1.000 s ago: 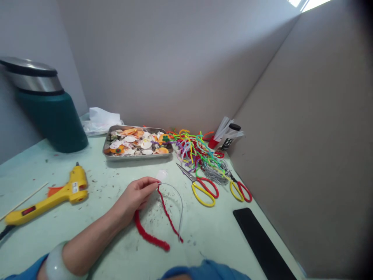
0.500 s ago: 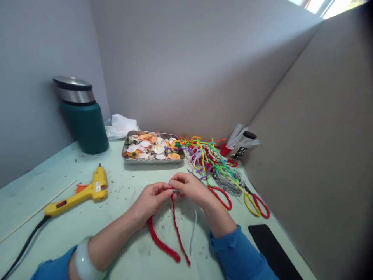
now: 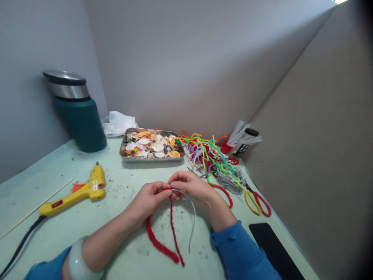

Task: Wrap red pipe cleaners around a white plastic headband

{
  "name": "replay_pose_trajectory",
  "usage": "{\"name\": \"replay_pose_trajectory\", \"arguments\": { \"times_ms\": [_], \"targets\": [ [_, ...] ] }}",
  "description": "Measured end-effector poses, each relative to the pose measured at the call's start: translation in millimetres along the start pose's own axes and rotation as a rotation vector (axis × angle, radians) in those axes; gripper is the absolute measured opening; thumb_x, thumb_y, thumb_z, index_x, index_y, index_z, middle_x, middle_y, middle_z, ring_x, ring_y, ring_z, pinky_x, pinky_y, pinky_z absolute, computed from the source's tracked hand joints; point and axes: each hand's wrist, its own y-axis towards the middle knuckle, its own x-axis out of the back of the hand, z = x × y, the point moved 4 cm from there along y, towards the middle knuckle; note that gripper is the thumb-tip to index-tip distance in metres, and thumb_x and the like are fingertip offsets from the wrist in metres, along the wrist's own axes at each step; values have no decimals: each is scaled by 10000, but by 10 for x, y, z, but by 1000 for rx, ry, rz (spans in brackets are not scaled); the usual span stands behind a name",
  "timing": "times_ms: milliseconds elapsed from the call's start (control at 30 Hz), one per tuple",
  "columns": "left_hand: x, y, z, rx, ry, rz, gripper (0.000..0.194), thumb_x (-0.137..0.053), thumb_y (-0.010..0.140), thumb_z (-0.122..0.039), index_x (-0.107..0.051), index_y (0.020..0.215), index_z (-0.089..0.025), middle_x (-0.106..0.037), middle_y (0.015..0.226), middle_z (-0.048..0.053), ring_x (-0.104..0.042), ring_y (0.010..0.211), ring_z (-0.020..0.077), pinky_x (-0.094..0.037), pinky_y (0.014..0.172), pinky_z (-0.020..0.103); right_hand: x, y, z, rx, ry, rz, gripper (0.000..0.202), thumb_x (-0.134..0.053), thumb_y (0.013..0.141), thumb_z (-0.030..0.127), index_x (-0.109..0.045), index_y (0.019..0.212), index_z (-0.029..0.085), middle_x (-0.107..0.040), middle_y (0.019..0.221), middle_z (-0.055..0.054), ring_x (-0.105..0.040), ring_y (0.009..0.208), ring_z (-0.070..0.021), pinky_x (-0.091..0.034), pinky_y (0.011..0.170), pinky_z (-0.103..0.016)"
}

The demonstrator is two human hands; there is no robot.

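Observation:
My left hand (image 3: 151, 198) pinches a red fuzzy strand, with its fingertips close to those of my right hand (image 3: 192, 186). A thin twisted red length (image 3: 174, 229) hangs down from the fingertips, and a thicker fuzzy red length (image 3: 160, 245) curves out from under my left hand. From the same meeting point a grey wire (image 3: 194, 217) arcs below my right hand and down toward the table. My right thumb and fingers are closed at the joint of red strand and wire; exactly what they grip is partly hidden.
At the left lie a yellow glue gun (image 3: 72, 196) and a thin stick (image 3: 37, 208), before a green bottle (image 3: 80, 120). Behind my hands is a metal tray (image 3: 151, 159) of shells. Colourful pipe cleaners (image 3: 206, 153), red scissors (image 3: 224, 192), yellow-and-red scissors (image 3: 258, 202) and a black phone-like slab (image 3: 274, 249) are at right.
The grey wire now shows as a full arc from the fingertips, where before its upper part was mostly hidden. Both hands keep nearly the same pose; the view has shifted slightly.

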Motion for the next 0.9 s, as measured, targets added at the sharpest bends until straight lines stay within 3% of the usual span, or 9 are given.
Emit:
{"name": "replay_pose_trajectory", "arguments": {
  "times_ms": [267, 533, 767, 900],
  "targets": [
    [62, 41, 38, -35, -33, -60, 346, -653, 693, -419, -591, 892, -144, -674, 763, 42, -271, 342, 14, -154, 340, 182, 56, -30, 53, 49, -206, -38, 226, -642, 741, 366, -592, 806, 156, -613, 651, -2, -520, 518, -97, -445, 476, -219],
    [74, 1, -27, -59, -13, -139, 279, -671, 688, -375, -607, 828, -142, -571, 584, -30, -274, 364, 21, -161, 358, 182, 50, -35, 59, 92, -241, -53, 173, -631, 750, 324, -596, 788, 159, -589, 676, 11, -478, 476, -75, -404, 432, -201],
    [85, 5, -31, -83, -11, -172, 260, -676, 688, -329, -598, 853, -143, -645, 735, 5, -302, 369, 11, -174, 360, 185, 52, -20, 39, 89, -254, -60, 149, -614, 762, 298, -593, 804, 156, -574, 655, 12, -460, 460, -72, -378, 413, -195],
    [101, 8, -18, -100, -47, -214, 293, -685, 687, -327, -531, 875, -163, -625, 668, -35, -280, 350, 3, -172, 363, 172, 26, -18, 46, 83, -235, -42, 171, -601, 774, 309, -607, 841, 152, -588, 699, 0, -454, 471, -70, -383, 420, -195]
  ]
}}
